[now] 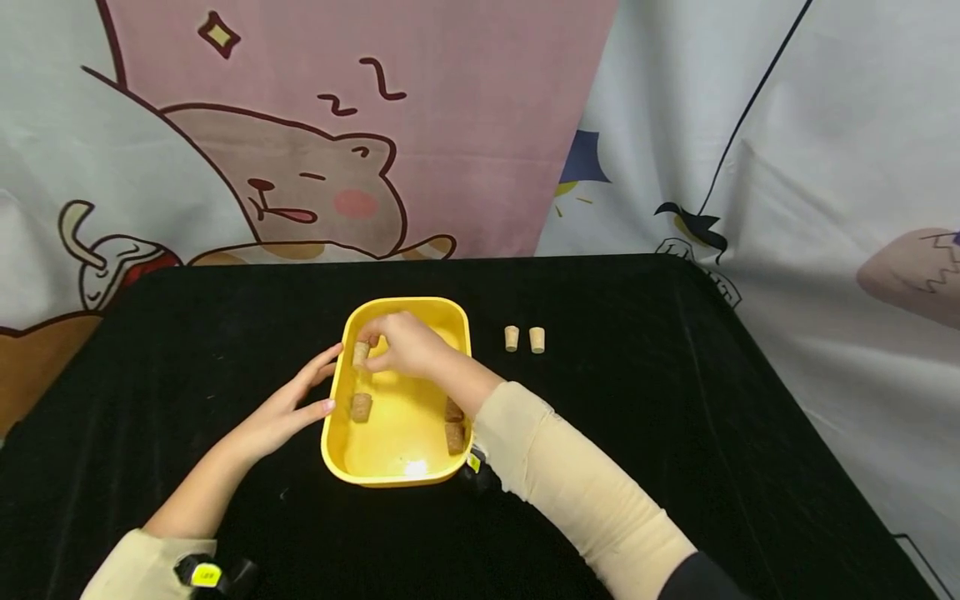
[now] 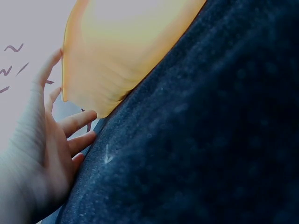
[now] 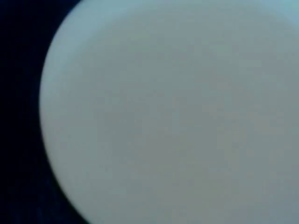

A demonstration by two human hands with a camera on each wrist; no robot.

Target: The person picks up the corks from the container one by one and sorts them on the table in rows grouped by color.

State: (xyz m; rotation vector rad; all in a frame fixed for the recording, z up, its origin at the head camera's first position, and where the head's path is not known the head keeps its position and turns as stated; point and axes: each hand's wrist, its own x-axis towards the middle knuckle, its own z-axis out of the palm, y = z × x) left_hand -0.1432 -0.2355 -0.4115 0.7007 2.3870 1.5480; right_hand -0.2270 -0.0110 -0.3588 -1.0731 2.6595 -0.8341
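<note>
A yellow plastic tray (image 1: pixel 397 473) sits on the black cloth in the head view. Over its left part, my right hand (image 1: pixel 408 343) pinches a light cork stopper (image 1: pixel 361 356) between thumb and fingers, close to the left wall. Below it in the tray is a browner cork (image 1: pixel 362 407); two more, a brown cork (image 1: pixel 454 437) and one partly behind the forearm, lie along the right wall. My left hand (image 1: pixel 281 412) has its fingers extended, with fingertips touching the tray's left side, also seen in the left wrist view. A pale blurred surface fills most of the right wrist view.
Two light corks, the nearer-left cork (image 1: pixel 512 338) and its neighbour (image 1: pixel 537 340), stand on the black cloth (image 1: pixel 637 433) right of the tray. A printed curtain (image 1: pixel 480 125) hangs behind the table's far edge.
</note>
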